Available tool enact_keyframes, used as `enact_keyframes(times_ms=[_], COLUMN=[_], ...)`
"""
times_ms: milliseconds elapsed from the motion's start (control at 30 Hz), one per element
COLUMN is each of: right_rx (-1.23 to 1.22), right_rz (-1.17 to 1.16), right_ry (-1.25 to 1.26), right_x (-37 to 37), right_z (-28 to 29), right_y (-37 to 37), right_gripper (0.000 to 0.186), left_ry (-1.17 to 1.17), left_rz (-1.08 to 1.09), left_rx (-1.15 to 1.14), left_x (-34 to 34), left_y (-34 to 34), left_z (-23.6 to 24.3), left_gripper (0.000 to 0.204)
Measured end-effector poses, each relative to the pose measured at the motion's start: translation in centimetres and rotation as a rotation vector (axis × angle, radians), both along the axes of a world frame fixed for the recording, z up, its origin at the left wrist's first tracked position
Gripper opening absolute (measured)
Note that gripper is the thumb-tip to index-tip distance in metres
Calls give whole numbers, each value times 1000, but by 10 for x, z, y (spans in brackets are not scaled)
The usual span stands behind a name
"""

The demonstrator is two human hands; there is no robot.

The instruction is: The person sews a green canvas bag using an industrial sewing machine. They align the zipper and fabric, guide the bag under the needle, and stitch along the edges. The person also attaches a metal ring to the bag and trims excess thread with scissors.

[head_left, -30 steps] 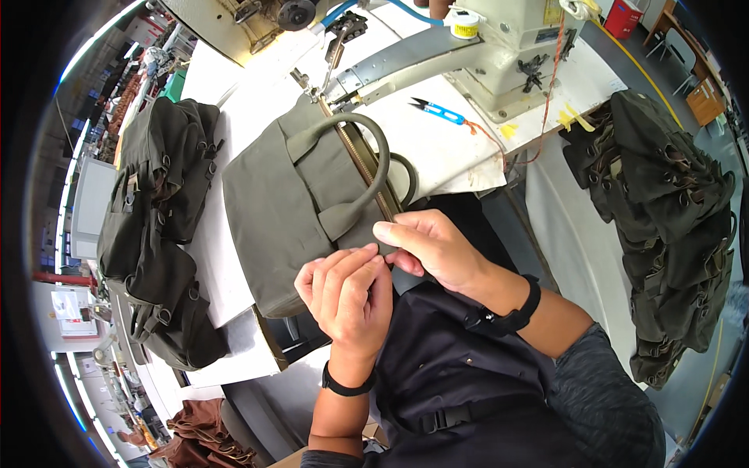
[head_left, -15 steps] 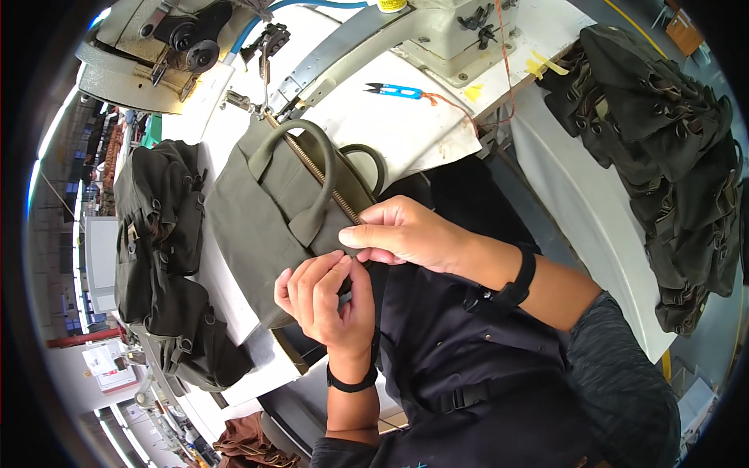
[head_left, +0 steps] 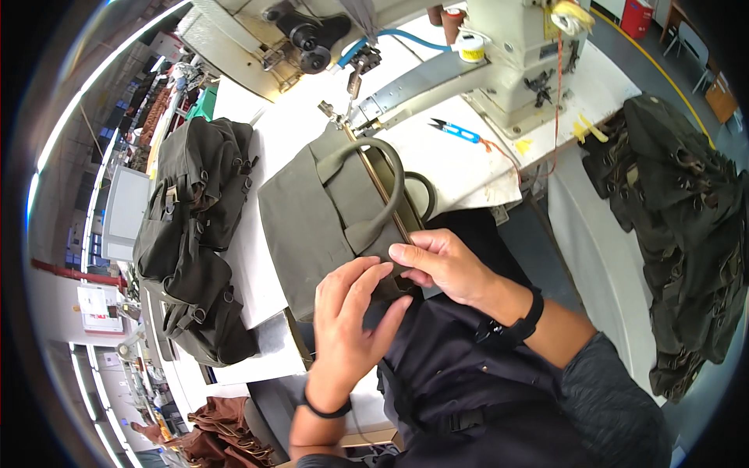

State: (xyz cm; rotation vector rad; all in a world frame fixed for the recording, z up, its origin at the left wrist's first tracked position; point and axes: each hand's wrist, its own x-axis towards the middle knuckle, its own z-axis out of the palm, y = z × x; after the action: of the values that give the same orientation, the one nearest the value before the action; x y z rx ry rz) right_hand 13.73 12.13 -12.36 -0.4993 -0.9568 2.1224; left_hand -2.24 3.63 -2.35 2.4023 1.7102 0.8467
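Observation:
An olive-green fabric handbag [head_left: 300, 222] lies on the white table, its far end close to the sewing machine's needle area. Two rounded handles [head_left: 398, 175] arch over its top, and a brass zipper [head_left: 382, 191] runs between them. My right hand [head_left: 452, 269] pinches the bag's near end beside the zipper, thumb on top. Just left of it, my left hand [head_left: 347, 312] is open, thumb apart from the fingers, its fingertips by the bag's near edge. Whether those fingertips touch the fabric I cannot tell.
The sewing machine [head_left: 499, 86] stands beyond the bag. Blue thread snips [head_left: 456, 130] lie on white paper at its base. Dark green bags are piled at left [head_left: 191, 234] and right [head_left: 671, 234]. Brown pieces [head_left: 222, 433] lie lower left. A white thread spool [head_left: 471, 48] stands at the back.
My left hand has loosened its pinch at the bag's near end and spread its thumb from its fingers. My right hand keeps its grip. The whole view has shifted, so everything appears farther right.

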Motion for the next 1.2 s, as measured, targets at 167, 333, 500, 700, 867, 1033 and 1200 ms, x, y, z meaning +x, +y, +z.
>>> enact_keyframes(times_ms=[167, 333, 500, 700, 867, 1033, 1200], right_rx=[-16, 100, 165, 230, 118, 72, 82], right_rz=[-87, -125, -159, -254, -134, -130, -90], right_ry=[14, -96, -197, -148, -140, 27, -21], right_x=[-7, 2, 5, -5, 1, -13, -6], right_z=[-5, -8, -4, 7, -12, -18, 4], right_y=[-3, -6, 1, -4, 3, -2, -2], right_gripper=[30, 32, 34, 39, 40, 40, 41], left_ry=[270, 702, 786, 772, 695, 695, 607], left_rz=[-241, -274, -163, -495, -339, -71, -404], left_rx=[-82, 158, 167, 217, 375, -156, -158], left_x=[-5, 1, -46, 6, -27, -41, -28], left_y=[35, 97, 83, 125, 90, 87, 142], left_z=[58, 48, 61, 44, 82, 78, 87], left_gripper=[53, 38, 33, 39, 22, 22, 36])
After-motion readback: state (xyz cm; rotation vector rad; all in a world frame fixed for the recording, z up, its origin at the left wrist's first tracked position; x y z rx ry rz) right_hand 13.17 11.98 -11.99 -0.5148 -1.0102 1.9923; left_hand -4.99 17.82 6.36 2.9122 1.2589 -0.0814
